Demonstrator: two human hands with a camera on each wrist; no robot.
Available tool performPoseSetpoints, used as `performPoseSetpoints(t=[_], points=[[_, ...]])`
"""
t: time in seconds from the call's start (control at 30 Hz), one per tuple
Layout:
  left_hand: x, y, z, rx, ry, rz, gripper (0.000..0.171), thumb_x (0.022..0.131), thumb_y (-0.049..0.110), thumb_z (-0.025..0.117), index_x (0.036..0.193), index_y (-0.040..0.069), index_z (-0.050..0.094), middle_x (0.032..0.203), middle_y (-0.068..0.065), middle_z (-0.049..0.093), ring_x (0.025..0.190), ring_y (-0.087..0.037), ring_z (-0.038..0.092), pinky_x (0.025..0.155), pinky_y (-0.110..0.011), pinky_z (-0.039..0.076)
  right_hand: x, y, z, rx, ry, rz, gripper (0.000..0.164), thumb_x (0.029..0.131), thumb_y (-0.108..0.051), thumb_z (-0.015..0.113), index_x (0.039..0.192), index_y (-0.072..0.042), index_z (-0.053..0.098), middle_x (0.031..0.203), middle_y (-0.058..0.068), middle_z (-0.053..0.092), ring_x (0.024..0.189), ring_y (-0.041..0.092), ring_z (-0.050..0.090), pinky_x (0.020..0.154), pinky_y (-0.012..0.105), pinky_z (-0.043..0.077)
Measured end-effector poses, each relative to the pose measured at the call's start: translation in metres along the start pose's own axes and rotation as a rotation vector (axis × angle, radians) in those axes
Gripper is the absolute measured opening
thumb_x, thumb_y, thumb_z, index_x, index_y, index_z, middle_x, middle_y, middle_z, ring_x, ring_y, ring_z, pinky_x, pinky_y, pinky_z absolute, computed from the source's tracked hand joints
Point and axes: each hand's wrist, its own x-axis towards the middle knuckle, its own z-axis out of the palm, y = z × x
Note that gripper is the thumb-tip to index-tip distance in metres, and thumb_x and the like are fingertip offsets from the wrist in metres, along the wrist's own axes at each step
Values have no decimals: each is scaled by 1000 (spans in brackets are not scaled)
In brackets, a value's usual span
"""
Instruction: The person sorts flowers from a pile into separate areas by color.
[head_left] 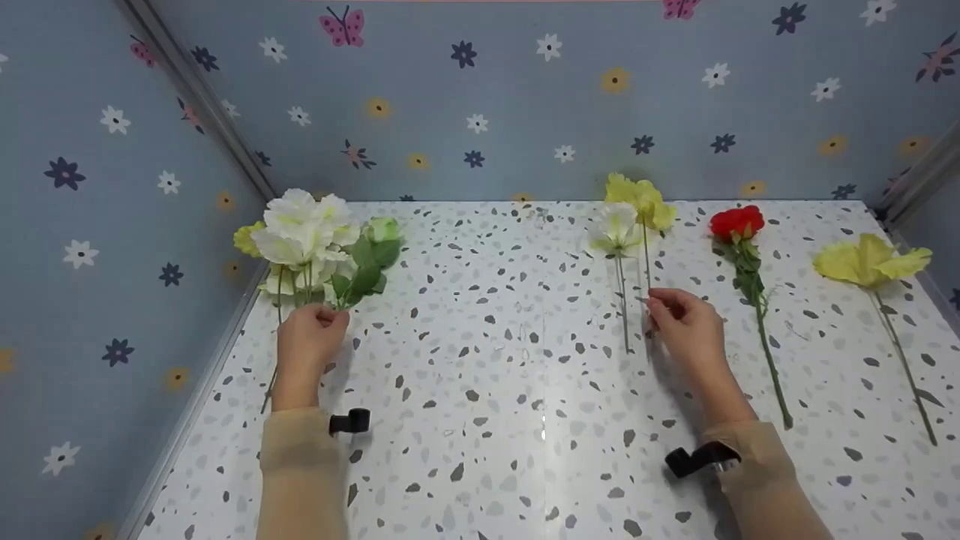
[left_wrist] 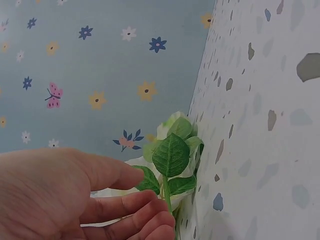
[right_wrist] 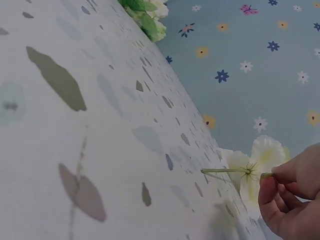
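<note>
On the left, my left hand (head_left: 311, 334) is at the stems of a bunch of artificial flowers. The bunch has white flowers (head_left: 304, 225), a yellow one (head_left: 247, 238) and a pale green rose (head_left: 384, 229) with green leaves (left_wrist: 171, 155). In the left wrist view its fingers are loosely bent beside the rose's stem, with a gap between thumb and forefinger. My right hand (head_left: 690, 330) pinches the thin stem of a yellow flower (head_left: 641, 201) between thumb and forefinger. Just left of it lies a white flower (head_left: 616, 229), its stem (right_wrist: 220, 171) towards me.
A red rose (head_left: 737, 223) with a leafy stem lies right of my right hand. Farther right lies another yellow flower (head_left: 871, 261). The speckled white table (head_left: 480, 390) meets patterned blue walls (head_left: 480, 97) at the back and both sides.
</note>
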Motion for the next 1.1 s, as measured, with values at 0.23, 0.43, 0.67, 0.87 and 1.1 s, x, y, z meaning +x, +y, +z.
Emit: performPoseSetpoints(t=[0.23,0.43,0.67,0.87,1.1], points=[[1,-2,0,12,30,-3,29,97,28,62,104,1,69,97,-16,69,85,-32,64,78,-47,51,4,-7,-41,-35,39,120,40,104,-37,56,137,-17,61,119,8,64,97,19,57,70,20,51],[4,-5,4,26,38,10,31,97,25,62,112,-2,66,106,-21,67,95,-37,62,83,-51,49,5,5,-100,-62,231,169,43,102,-42,56,139,-21,61,118,-2,62,99,9,55,70,16,50],[4,-9,8,51,54,39,31,94,19,64,114,-5,66,104,-21,66,94,-37,62,83,-50,49,3,43,-153,-88,425,285,36,103,-36,55,134,-21,66,99,-20,59,83,-4,52,61,12,45],[5,-9,9,63,50,53,27,94,16,64,110,-5,66,102,-22,67,93,-38,62,81,-51,50,2,77,-166,-290,426,421,43,107,-34,42,143,-18,58,133,3,59,94,8,52,67,22,43],[6,-9,11,80,15,52,27,94,16,63,110,-5,66,100,-20,67,93,-38,62,81,-51,49,-2,91,-170,-329,380,492,45,108,-24,36,148,-10,51,149,17,48,131,35,45,94,45,44]])
